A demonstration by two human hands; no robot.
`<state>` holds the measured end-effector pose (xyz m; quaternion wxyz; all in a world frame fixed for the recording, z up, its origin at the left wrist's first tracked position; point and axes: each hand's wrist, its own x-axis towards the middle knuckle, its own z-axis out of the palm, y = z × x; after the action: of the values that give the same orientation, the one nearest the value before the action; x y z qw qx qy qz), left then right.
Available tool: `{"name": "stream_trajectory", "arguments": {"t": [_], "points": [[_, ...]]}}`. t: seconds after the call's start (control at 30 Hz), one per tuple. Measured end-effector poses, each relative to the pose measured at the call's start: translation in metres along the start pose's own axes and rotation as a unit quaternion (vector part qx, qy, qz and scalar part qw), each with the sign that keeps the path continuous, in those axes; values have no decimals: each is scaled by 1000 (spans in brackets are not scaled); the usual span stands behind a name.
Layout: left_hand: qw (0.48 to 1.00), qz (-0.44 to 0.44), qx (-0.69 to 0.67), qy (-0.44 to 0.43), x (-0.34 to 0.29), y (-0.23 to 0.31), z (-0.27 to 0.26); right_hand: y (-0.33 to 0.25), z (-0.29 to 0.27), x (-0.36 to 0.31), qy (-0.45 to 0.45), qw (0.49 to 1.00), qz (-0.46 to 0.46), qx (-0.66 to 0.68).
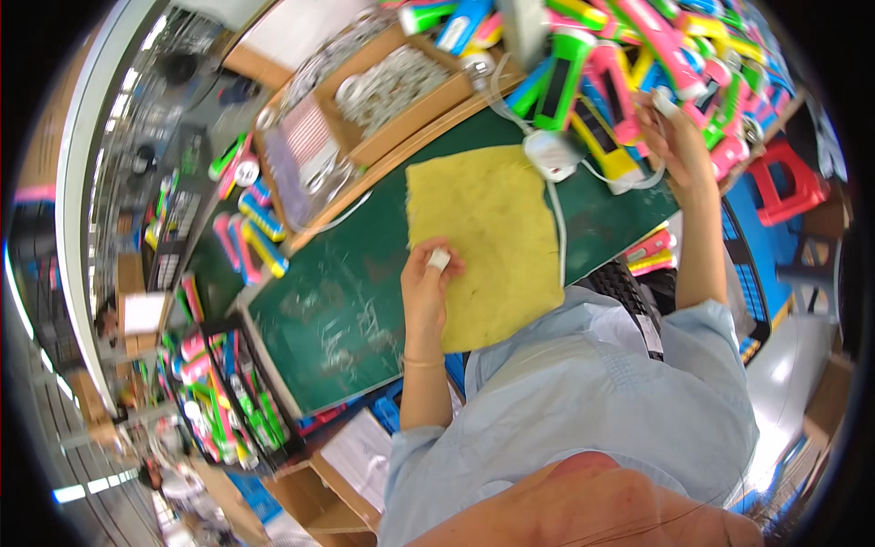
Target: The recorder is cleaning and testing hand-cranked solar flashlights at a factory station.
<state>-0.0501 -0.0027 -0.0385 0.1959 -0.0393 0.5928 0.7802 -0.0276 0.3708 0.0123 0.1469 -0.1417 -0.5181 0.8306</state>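
Note:
My left hand (pixel 425 283) is over the left part of a yellow cloth (pixel 497 242), its fingers curled in. A small white piece (pixel 438 259) shows at its fingertips; whether it is held or worn on a finger cannot be told. Out to the right, my right hand (pixel 682 146) reaches to the edge of a heap of colourful flashlights (pixel 602 77), fingers bent and apart. Another white piece (pixel 665 103) shows at its fingertips, blurred. Between the hands, a white round device (pixel 550 155) with a white cable lies at the cloth's upper right corner.
The green table (pixel 319 319) bears a cardboard tray (pixel 401 128) of small metallic parts. Several flashlights (pixel 260 242) lie at its left. A black crate (pixel 228 392) of flashlights stands beyond the left edge. To the right is a red stool (pixel 788 182).

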Motion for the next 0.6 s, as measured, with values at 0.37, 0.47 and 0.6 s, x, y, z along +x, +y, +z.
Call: {"name": "stream_trajectory", "arguments": {"t": [0.37, 0.47, 0.6], "points": [[540, 252, 586, 550, 120, 89, -191, 113, 136, -97, -331, 891, 185, -250], [566, 14, 589, 577, 126, 103, -237, 134, 136, -93, -327, 885, 197, -267], [657, 70, 557, 504, 97, 108, -250, 134, 131, -91, -305, 898, 219, -231]]}}
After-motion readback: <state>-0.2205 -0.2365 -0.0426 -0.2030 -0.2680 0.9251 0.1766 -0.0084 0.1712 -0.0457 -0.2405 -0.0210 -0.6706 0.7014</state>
